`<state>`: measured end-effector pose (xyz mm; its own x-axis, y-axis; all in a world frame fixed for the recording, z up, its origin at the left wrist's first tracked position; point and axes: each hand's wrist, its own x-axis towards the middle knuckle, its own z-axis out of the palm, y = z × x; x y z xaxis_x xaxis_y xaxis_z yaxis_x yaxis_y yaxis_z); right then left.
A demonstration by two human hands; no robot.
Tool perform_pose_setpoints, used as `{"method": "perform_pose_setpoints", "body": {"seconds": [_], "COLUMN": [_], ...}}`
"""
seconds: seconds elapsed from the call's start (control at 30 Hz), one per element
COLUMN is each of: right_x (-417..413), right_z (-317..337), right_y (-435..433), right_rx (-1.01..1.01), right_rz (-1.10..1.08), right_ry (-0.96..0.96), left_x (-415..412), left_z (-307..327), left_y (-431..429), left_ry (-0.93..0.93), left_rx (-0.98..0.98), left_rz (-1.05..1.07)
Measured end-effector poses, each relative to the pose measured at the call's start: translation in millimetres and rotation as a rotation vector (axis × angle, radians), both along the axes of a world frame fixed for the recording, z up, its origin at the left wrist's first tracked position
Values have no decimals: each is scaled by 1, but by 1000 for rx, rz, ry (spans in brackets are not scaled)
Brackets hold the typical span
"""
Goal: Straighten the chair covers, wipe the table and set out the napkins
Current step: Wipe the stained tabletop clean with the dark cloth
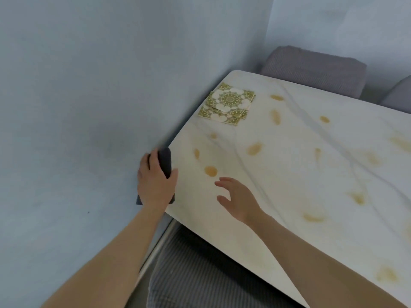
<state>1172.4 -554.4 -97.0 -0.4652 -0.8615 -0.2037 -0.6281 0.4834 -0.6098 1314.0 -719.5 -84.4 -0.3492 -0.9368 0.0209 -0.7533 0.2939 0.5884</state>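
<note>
- Left hand (155, 187): grips dark cloth (165, 161), likely soft and light; best held bunched.
- Right hand (239, 198): fingers spread, empty.
- Paper napkins (229, 103), stacked: probably flimsy; lift by edges.

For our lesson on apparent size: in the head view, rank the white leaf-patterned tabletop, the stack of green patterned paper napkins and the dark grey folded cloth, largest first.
1. White leaf-patterned tabletop.
2-3. Green patterned paper napkins and dark grey folded cloth: unsure, since the left hand hides much of the cloth.

Pale blue-grey wall (77, 85) with a small dark speck (88, 212), a corner (269, 23) further back.
</note>
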Motion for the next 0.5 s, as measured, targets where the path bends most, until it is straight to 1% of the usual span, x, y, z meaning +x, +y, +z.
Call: {"method": "perform_pose_setpoints", "body": {"seconds": [0.07,0.1,0.13,0.17,0.27,0.33,0.5], "right_x": [-6,-7,-8,-12,-29,-46,-99], "right_z": [-12,-17,-20,-23,-26,-27,-26], "right_y": [5,5,5,3,-13,-28,-80], "right_rx": [89,110,106,83,12,-25,-35], "right_rz": [31,60,78,82,53,23,-41], "right_ry": [49,64,74,78,78,101,132], "left_x": [-3,-3,0,0,-5,-16,-82], "left_z": [-28,-45,-58,-67,-77,-79,-76], "left_y": [2,7,12,14,14,4,-42], "left_ry": [-329,-453,-519,-538,-480,-463,-492], "left_rx": [78,96,63,27,-44,-67,-91], "left_rz": [-145,-196,-231,-238,-190,-196,-283]}}
